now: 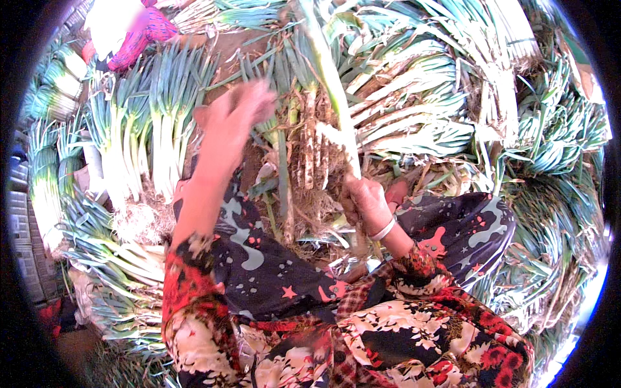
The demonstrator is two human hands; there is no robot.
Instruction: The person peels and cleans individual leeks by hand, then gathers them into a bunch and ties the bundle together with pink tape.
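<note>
My right hand [365, 202] is closed around the lower, white end of a green onion [336, 90]. The long stalk slants up and slightly left from the fist to the top of the picture. My left hand [236, 103] is raised to the left of the stalk, apart from it. Motion smears its fingers, and whether they hold anything does not show. Between my hands lie loose green onions with muddy roots [309, 142], heaped in front of my folded legs.
Cleaned green onions with white stems [171, 123] lean in a row at the left. A large pile [414, 97] spreads at the right, with tied bundles [504, 45] at the far right. Another person [145, 35] in a pink patterned sleeve sits at the upper left.
</note>
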